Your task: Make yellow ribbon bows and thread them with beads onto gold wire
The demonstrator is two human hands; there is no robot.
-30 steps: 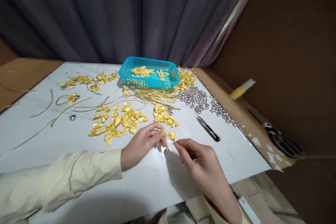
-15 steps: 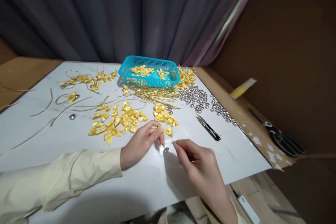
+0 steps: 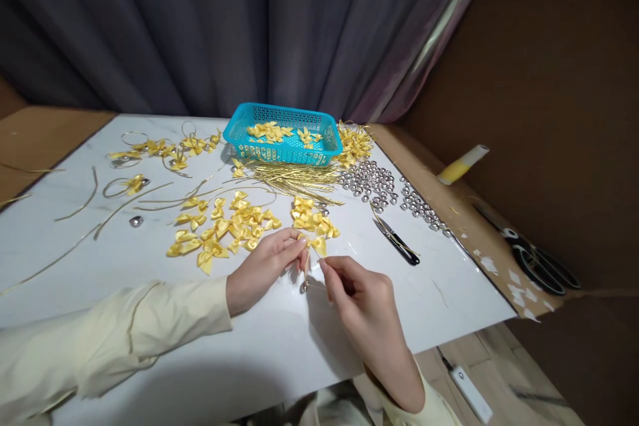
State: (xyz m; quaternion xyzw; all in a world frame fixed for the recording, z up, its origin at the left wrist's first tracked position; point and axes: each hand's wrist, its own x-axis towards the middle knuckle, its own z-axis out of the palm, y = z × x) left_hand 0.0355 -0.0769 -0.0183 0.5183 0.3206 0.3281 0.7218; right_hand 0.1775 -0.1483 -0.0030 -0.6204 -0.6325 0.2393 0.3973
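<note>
My left hand (image 3: 267, 266) pinches a yellow satin ribbon bow (image 3: 318, 245) between thumb and fingers, and part of the bow is hidden by them. A silver heart-shaped charm (image 3: 304, 287) dangles on a thin cord under the bow, just above the white tabletop. Close on the right, my right hand (image 3: 367, 296) is closed in a pinch on the thin gold cord (image 3: 319, 256) that runs from the bow. Behind both hands lie loose yellow bows (image 3: 239, 219) in a pile.
A blue basket (image 3: 284, 157) with bows stands at the back, gold cords (image 3: 294, 180) in front of it. Silver charms (image 3: 369, 183) are heaped right of these. Black thread snips (image 3: 397, 243) lie near my right hand; scissors (image 3: 536, 266) and a glue-stick-like tube (image 3: 463, 165) lie farther right.
Both hands have shifted slightly left with the bow, and my right hand has come nearer to it. The dangling charm has swung a little left.
</note>
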